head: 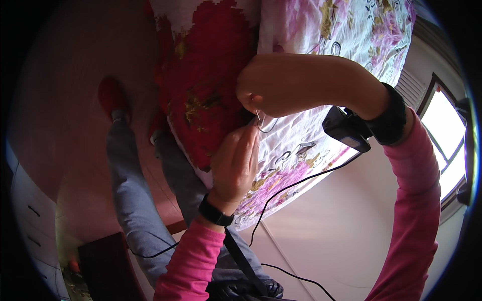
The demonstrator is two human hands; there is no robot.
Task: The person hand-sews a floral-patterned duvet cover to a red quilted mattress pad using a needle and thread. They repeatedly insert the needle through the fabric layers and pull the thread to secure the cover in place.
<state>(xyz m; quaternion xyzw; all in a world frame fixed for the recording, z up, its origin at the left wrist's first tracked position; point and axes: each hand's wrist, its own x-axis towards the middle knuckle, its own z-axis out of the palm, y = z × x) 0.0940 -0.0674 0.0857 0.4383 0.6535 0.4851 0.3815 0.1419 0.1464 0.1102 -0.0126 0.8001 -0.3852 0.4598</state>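
Note:
My right hand [273,86] is closed in a fist, and a thin, pale, needle-like piece [258,114] sticks out from its fingertips. Just below, my left hand [235,163] reaches up with its fingers together, their tips close to the needle. A dark, thin loop [268,130], which looks like thread, curves beside those fingertips. The left thumb and whatever the left fingers grip are hidden. Beside and behind the hands hangs a white cloth with a large red cross-stitched pattern [211,75], touched with yellow-gold. Both wrists wear black straps.
A white sheet with pink flowers [282,184] spreads beside the hands. A black device [344,129] is at the right wrist, and a black cable [286,184] runs past the sheet. My legs in grey-blue trousers [131,188] extend towards red footwear [113,96]. A dark brown piece of furniture [109,269] stands near them.

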